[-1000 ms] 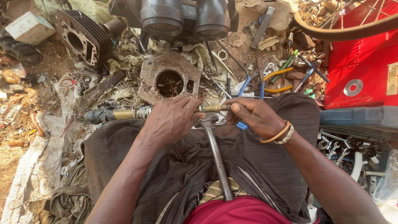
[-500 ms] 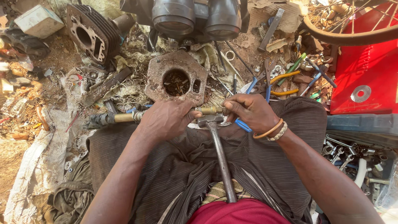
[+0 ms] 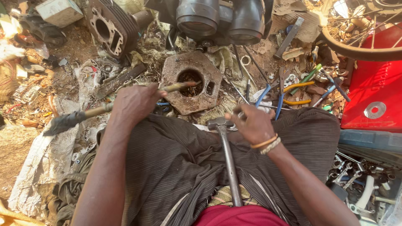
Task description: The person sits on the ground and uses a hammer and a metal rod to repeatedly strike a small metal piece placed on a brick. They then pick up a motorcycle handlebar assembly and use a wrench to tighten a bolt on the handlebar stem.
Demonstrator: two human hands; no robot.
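1. The left hand (image 3: pixel 134 104) has its fingers closed around a long metal rod (image 3: pixel 90 112); the rod's tip reaches over the hole of a rusty metal plate (image 3: pixel 190 83) on the ground.
2. The right hand (image 3: pixel 251 123) rests on the person's lap beside the head of a hammer (image 3: pixel 222 125); its fingers are curled (what they hold cannot be told).
3. Pliers (image 3: pixel 293 94) with yellow handles lie on the ground, near the right hand.

Hammer (image 3: pixel 228 159) handle end hidden behind shirt; right hand (image 3: pixel 251 123) contents unclear.
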